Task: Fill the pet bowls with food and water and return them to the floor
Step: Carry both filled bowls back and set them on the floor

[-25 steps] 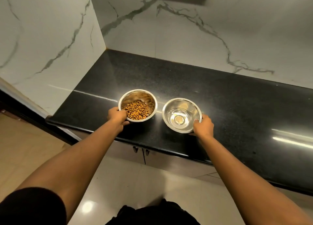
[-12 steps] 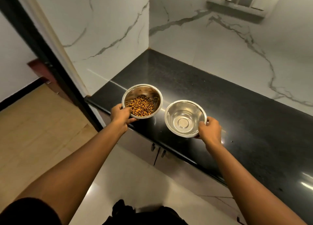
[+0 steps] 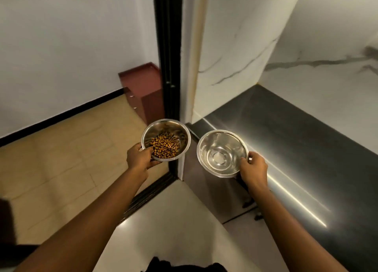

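Both bowls are in the air, one per hand, off the bench [image 3: 306, 149]. Left hand [image 3: 139, 159] pinches the near rim of the food bowl [image 3: 166, 139], thumb on top, fingers under; kibble [image 3: 164, 144] is heaped toward the near side, so the bowl looks tipped slightly toward the hand. Right hand [image 3: 253, 168] pinches the near-right rim of the water bowl [image 3: 222, 153] the same way. The water is clear and hard to see; level cannot be told.

Key relation: the floor [image 3: 61, 159] lies below and to the left of both hands, past the black door frame [image 3: 169, 67]. The food bowl is already over the tan floor side; the water bowl sits over the bench's left end, just right of the frame. So the left hand is nearer the open floor, right hand trails.

Judgement: filling looks done, placing is left. The next move calls for a level descent; the one-sided rim grips risk tilt and spilling water.
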A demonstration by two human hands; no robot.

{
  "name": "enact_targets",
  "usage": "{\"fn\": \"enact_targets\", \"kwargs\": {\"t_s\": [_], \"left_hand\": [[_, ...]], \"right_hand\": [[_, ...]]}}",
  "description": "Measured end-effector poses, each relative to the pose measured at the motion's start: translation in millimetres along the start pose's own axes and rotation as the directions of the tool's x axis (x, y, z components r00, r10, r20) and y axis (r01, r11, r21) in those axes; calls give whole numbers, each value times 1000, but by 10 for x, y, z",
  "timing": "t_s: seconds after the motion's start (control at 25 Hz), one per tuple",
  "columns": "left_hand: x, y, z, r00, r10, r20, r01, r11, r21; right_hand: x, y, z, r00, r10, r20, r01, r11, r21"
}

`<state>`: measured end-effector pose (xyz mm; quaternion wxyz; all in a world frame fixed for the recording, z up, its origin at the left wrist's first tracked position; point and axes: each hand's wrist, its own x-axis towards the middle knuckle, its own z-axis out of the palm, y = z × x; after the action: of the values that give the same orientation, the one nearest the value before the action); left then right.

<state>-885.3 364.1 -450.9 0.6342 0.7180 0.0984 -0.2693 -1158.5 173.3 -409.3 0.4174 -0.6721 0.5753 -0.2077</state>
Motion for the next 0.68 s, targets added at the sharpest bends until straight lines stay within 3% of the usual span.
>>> {"fn": "enact_targets", "kwargs": {"t_s": [0.36,0.68], "left_hand": [[1051,607,-1806,971,-23,-237,-23,982,-187],[2059,1037,-2476,914,-136,-383,6,946,-323]], "right_hand": [[-267,-1234,1974,962,-137,238,131,991,38],[192,-2324,3466,873,-226,432,248,969,6]]}}
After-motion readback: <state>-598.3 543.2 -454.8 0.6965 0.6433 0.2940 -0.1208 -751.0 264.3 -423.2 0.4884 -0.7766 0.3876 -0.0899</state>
